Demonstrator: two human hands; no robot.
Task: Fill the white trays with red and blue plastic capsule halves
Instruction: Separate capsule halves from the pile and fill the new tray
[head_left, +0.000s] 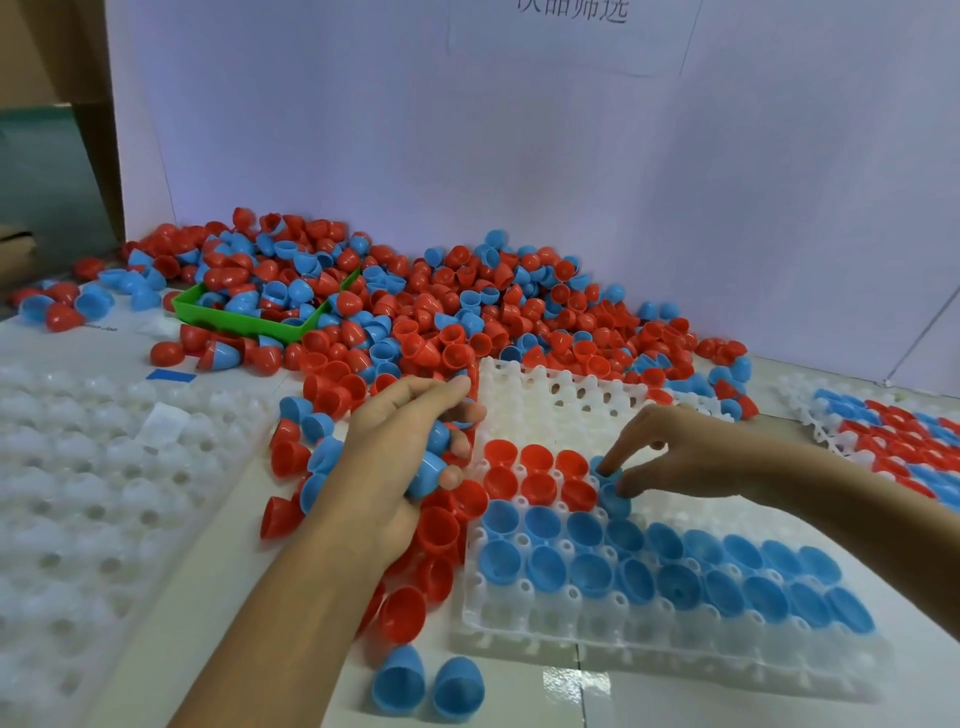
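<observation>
**Right hand seats a blue half; left hand holds spares**

Two blue halves (428, 686) lie on the tabletop (727, 706) nearest the camera, mouths facing away. The left hand (400, 457) reaches in palm-up, its fingers curled around several blue halves. Right of that grip, the tray (571, 618) holds two rows of blue halves and six red ones, all mouths up. The right hand (675, 457), palm down, pinches a blue half (615, 499) at the tray beside the red ones, tilted. Beyond both grips sprawls the loose pile (467, 312) around a green bin (234, 317).
</observation>
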